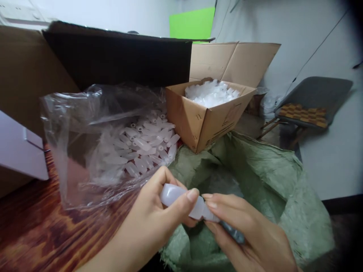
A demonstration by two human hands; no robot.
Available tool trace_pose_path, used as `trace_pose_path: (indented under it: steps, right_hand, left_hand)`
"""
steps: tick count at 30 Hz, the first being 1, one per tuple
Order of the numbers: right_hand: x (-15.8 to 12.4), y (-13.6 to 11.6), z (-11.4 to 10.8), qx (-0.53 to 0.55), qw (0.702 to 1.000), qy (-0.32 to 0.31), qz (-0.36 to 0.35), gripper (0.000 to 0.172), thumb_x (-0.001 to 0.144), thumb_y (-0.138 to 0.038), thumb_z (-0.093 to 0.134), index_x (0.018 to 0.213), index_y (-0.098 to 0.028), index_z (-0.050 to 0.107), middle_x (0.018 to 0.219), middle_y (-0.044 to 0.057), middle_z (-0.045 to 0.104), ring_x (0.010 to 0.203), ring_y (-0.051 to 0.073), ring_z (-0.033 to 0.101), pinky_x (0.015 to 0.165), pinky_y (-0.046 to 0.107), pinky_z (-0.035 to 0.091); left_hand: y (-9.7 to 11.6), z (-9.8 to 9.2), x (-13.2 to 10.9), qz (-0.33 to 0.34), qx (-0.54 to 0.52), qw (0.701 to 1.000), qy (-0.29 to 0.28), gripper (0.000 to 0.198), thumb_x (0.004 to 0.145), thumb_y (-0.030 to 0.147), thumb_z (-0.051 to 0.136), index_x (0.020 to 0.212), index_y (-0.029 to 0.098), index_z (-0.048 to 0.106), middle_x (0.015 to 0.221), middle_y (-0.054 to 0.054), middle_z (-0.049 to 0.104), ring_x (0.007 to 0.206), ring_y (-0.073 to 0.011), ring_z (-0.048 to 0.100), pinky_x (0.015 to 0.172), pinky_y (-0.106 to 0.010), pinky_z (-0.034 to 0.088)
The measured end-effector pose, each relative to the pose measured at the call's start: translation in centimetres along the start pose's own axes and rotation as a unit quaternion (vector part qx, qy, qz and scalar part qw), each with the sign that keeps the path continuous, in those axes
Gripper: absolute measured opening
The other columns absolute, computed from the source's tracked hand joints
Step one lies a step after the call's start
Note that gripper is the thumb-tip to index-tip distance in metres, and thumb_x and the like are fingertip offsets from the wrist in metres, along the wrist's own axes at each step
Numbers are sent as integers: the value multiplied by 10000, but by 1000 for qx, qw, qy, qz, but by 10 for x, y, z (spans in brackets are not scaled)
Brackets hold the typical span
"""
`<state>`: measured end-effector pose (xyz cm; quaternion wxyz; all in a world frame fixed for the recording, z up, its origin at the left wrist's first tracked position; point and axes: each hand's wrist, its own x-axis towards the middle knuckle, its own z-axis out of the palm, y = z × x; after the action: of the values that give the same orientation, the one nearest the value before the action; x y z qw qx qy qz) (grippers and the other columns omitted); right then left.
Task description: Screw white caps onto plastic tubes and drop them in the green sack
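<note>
My left hand [161,211] is wrapped around a small translucent white plastic bottle [173,193], its rounded end pointing up and left. At the other end, my right hand [244,226] pinches the narrow whitish neck part [209,213] between thumb and fingertips. A clear bluish piece [233,231] shows under the right fingers; what it is I cannot make out. Both hands are above the near side of an open green woven sack [306,204]. Similar white bottles [144,143] lie loose in a clear plastic bag [76,185] to the left.
An open cardboard box [210,124] full of small white translucent pieces [211,92] stands behind the sack. The wooden table [34,226] is at left, with a dark cardboard panel [121,56] behind the bag. A grey chair [320,94] with a checked cushion stands at right.
</note>
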<state>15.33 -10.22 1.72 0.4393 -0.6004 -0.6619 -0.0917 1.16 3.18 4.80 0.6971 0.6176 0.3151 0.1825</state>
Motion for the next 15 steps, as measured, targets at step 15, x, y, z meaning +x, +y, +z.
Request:
trace_pose_path:
  steps: [15]
  right_hand:
    - [18, -4, -14, -10, 996, -83, 18, 305, 1016, -415, 421, 914, -222, 633, 701, -12, 678, 586, 109, 659, 519, 194, 534]
  left_hand:
    - [-11, 12, -2, -45, -120, 990, -54, 359, 847, 481, 625, 733, 173, 481, 487, 22, 571, 399, -74, 507, 371, -118, 405]
